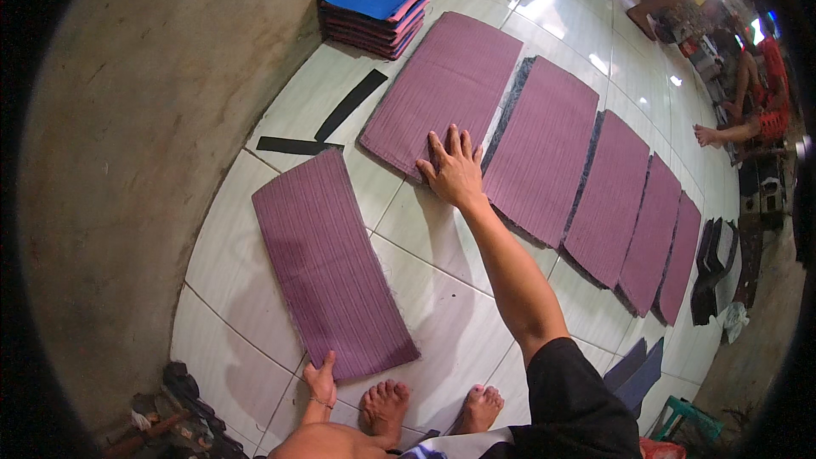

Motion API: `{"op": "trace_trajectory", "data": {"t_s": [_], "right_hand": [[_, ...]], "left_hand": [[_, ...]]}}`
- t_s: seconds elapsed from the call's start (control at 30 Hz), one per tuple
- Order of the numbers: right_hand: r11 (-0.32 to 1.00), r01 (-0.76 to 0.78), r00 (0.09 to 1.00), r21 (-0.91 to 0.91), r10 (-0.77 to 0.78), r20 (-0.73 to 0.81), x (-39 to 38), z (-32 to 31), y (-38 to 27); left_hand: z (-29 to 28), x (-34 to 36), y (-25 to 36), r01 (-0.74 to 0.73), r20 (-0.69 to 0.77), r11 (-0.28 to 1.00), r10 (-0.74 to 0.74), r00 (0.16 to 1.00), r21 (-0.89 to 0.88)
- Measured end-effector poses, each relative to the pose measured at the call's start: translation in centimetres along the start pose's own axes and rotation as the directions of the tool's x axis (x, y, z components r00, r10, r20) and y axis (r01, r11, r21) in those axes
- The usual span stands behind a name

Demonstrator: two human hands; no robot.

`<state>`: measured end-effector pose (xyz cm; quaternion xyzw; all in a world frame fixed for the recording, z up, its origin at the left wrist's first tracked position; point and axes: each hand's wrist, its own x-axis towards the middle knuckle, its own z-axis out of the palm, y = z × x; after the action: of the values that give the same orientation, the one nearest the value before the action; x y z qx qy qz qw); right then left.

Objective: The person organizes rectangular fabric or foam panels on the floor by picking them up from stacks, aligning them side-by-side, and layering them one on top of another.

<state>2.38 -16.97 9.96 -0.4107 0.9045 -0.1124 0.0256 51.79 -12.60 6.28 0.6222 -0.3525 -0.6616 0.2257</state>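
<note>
A loose purple striped fabric panel (327, 263) hangs or lies slanted at the left, its edges frayed. My left hand (321, 381) grips its near edge, thumb on top and the other fingers hidden beneath. My right hand (456, 172) reaches forward with fingers spread, resting flat on the near edge of a purple fabric stack (450, 76). Right of that lies a second purple stack (548, 149) with a dark fuzzy side edge. Further right, more purple panels (614, 200) continue the row.
Two black strips (350, 106) lie left of the row. A pile of blue and red pieces (374, 0) stands by the wall (144, 119). Dark folded pieces (716, 268) and a green stool (690, 421) are at right. Other people sit far right. My bare feet are below.
</note>
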Motion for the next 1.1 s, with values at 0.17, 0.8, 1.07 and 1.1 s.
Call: {"op": "trace_trajectory", "data": {"t_s": [0.17, 0.8, 1.07, 1.1], "right_hand": [[1.000, -0.017, 1.000, 0.002, 0.017, -0.020, -0.5, 0.5, 0.5], [0.824, 0.392, 0.911, 0.409, -0.410, -0.047, -15.1, -0.1, -9.2], [0.735, 0.473, 0.779, 0.486, -0.607, 0.160, -33.5, 4.5, -15.0], [0.735, 0.471, 0.780, 0.487, -0.605, 0.158, -33.5, 4.2, -15.1]], "left_hand": [[0.8, -0.4, 0.3, 0.005, -0.049, 0.998, -0.001, 0.999, 0.068], [-2.0, 0.0, -0.3, 0.220, 0.270, 0.967, -0.178, 0.946, -0.131], [-0.5, 0.1, -0.6, -0.069, 0.088, 0.997, 0.065, 0.994, 0.042], [-0.6, 0.0, -0.7, -0.057, 0.083, 0.997, 0.052, 0.995, 0.054]]}}
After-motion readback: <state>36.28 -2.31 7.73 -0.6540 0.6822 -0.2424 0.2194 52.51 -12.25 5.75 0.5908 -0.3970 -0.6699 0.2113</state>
